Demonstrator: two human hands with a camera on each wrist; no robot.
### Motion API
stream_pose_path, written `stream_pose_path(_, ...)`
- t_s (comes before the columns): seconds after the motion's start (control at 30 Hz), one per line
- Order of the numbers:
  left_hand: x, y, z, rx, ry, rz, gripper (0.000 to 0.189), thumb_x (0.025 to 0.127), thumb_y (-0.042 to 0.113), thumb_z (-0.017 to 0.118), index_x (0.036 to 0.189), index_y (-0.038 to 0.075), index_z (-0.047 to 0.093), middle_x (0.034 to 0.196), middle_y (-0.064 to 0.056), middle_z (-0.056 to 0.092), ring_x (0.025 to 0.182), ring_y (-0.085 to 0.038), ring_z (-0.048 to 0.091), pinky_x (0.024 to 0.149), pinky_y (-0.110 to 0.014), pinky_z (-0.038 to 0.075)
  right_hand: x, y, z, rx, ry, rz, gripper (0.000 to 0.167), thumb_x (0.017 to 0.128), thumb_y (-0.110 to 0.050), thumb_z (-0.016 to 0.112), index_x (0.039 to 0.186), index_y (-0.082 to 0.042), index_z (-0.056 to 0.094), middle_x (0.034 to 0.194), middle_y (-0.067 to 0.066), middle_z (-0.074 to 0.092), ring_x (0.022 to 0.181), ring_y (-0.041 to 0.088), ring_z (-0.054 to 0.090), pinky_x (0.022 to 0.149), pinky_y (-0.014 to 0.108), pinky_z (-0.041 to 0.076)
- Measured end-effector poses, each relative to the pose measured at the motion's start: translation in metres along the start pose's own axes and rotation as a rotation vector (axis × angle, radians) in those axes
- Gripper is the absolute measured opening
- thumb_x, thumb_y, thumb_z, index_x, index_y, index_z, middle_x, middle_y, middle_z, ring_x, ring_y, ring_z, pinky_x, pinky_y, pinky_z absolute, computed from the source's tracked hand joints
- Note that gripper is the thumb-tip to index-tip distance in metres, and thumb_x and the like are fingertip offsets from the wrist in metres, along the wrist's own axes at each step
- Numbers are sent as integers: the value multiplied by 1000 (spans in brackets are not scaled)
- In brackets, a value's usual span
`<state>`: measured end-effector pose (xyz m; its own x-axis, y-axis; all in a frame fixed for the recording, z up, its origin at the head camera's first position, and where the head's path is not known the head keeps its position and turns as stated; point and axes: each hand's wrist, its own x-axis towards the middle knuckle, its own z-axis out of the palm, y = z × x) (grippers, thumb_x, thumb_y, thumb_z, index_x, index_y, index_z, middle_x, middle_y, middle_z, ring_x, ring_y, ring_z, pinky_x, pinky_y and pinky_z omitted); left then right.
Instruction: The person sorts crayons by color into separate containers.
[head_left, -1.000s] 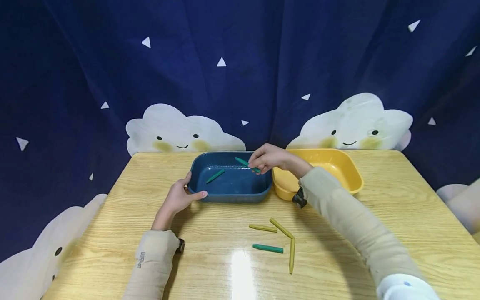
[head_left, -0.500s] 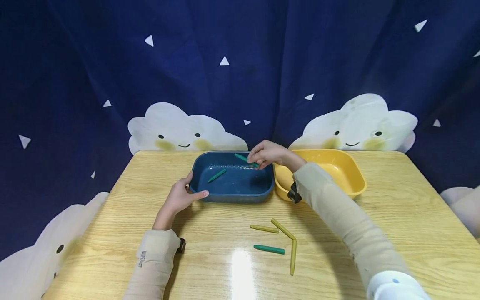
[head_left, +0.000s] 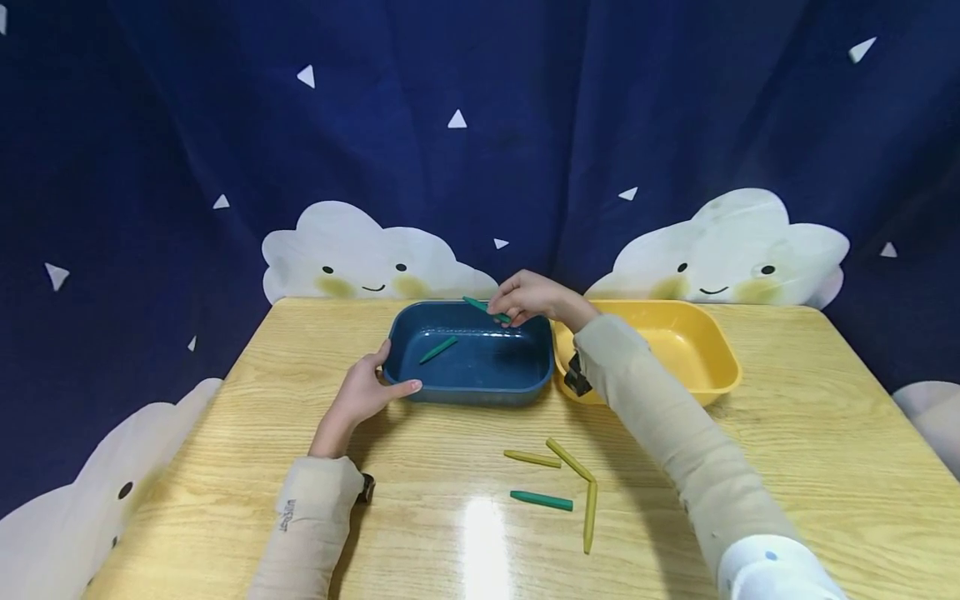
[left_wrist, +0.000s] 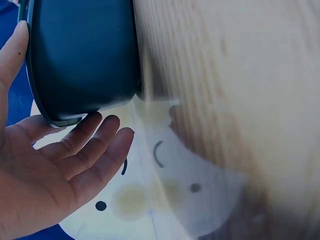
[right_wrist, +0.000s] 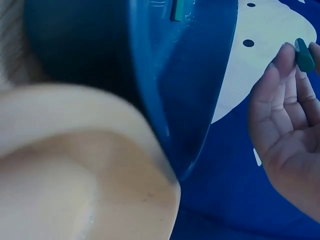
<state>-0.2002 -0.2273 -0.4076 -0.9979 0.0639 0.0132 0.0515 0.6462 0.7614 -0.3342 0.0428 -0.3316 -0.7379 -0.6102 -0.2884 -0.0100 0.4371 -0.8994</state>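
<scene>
My right hand (head_left: pixel 528 297) pinches a green crayon (head_left: pixel 477 304) between thumb and fingertips, over the back edge of the dark blue bin (head_left: pixel 480 390). In the right wrist view the crayon's blunt end (right_wrist: pixel 304 61) pokes out of the fingers. Another green crayon (head_left: pixel 438 350) lies inside the bin, left of the middle. My left hand (head_left: pixel 363 390) rests at the bin's front left corner, thumb along the front rim and the other fingers against the left end. In the left wrist view those fingers (left_wrist: pixel 100 145) are spread and relaxed.
A yellow bin (head_left: pixel 686 354) stands close against the blue one on the right, partly behind my right forearm. Nearer on the wooden table (head_left: pixel 420 533) lie a green crayon (head_left: pixel 542 501) and three yellow crayons (head_left: pixel 590 517). A dark blue curtain (head_left: pixel 525 150) hangs behind.
My right hand, with the green crayon, has moved slightly up and back toward the bin's far rim. The left hand stays at the bin's corner. The view has shifted slightly.
</scene>
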Motion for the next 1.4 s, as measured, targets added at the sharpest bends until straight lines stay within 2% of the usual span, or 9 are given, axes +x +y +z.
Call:
stream_pose_path(0.37,2,-1,1,-4,4,-11,92,75,30,75,141,-6,21,139,-23,34,56,-16,43,54,-28,38,16,-11,7,-31,-18,-14,23,85,-8,61,103,7,63,72,4,61,65,15,61,70,35,51)
stream_pose_path(0.5,2,-1,1,-5,2,-8,91,76,29,75,141,-6,21,140,-23,33,57,-16,43,56,-28,38,23,-12,10,-55,-31,-34,24,86,-7,61,104,9,63,70,3,60,69,20,62,67,33,51)
stream_pose_path(0.57,2,-1,1,-7,2,-8,91,76,29,75,141,-7,21,140,-23,32,59,-17,43,58,-29,38,26,-13,12,-64,-41,-47,26,86,-7,60,105,10,62,71,4,60,72,23,62,72,38,51)
stream_pose_path(0.67,2,-1,1,-6,4,-11,92,76,29,75,140,-7,21,141,-23,30,72,-22,49,66,-31,41,32,-14,16,-69,-48,-59,27,86,-7,60,106,11,61,72,5,60,71,22,62,75,41,50)
stream_pose_path(0.73,2,-1,0,2,3,-11,92,76,31,75,140,-8,21,141,-23,29,88,-25,52,74,-33,42,36,-15,20,-65,-54,-64,28,86,-8,61,106,11,61,73,5,60,69,19,62,77,43,49)
stream_pose_path(0.8,2,-1,0,14,5,-11,93,75,32,75,140,-8,21,141,-24,30,95,-27,51,77,-34,42,40,-14,23,-62,-62,-68,28,85,-8,62,106,11,61,72,4,59,66,16,62,73,39,51)
stream_pose_path(1.0,3,2,-1,18,-4,2,92,75,32,75,140,-8,23,139,-24,34,70,-21,49,64,-30,41,50,-16,29,-56,-104,-80,28,85,-7,62,106,12,61,63,3,52,67,18,61,72,37,51)
stream_pose_path(1.2,3,3,-1,13,-7,-5,92,75,31,75,140,-8,22,137,-25,36,69,-19,48,62,-28,41,62,-16,35,-54,-126,-97,28,85,-7,62,105,12,61,61,3,52,69,19,62,73,39,50)
stream_pose_path(1.4,3,1,-3,14,-2,-8,92,75,30,76,139,-9,23,138,-25,35,69,-19,49,62,-28,41,72,-7,42,-61,-160,-78,27,87,-7,61,106,13,60,60,3,51,59,14,51,67,34,50)
